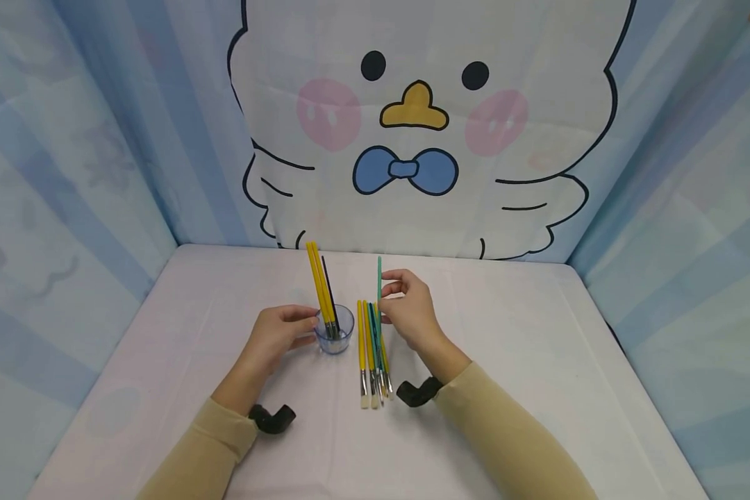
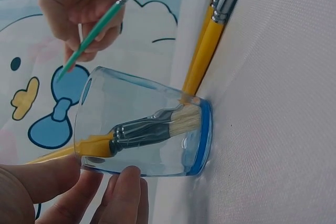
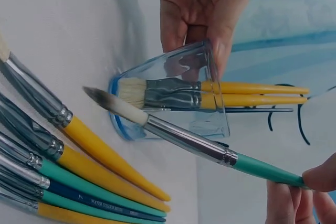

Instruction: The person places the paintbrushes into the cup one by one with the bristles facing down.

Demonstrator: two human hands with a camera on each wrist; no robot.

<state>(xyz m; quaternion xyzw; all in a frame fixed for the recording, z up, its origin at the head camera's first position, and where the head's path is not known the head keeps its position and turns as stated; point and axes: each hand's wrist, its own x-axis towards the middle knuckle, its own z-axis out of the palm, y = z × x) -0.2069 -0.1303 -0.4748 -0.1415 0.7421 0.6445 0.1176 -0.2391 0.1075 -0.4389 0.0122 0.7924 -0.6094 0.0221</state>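
Note:
A clear cup [image 1: 348, 324] with a blue-tinted base stands on the table, and my left hand [image 1: 278, 332] grips its side between thumb and fingers. Two yellow-handled paintbrushes [image 3: 252, 87] and one thin dark-handled brush [image 1: 328, 281] lean inside it, bristles down. Just right of the cup, my right hand [image 1: 410, 309] pinches a teal paintbrush [image 3: 257, 167] near the end of its handle. That brush's dark-tipped bristles point down and overlap the cup's lower edge in the right wrist view. Beneath the right hand lies a row of several paintbrushes [image 1: 367, 354] with yellow, teal and dark blue handles.
A pale cloth covers the table [image 1: 506, 417]. Behind it hangs a curtain [image 1: 537, 153] printed with a cartoon bird, and blue striped curtains close in both sides. A black wrist mount [image 1: 271, 419] juts out from the left sleeve, another [image 1: 419, 393] from the right.

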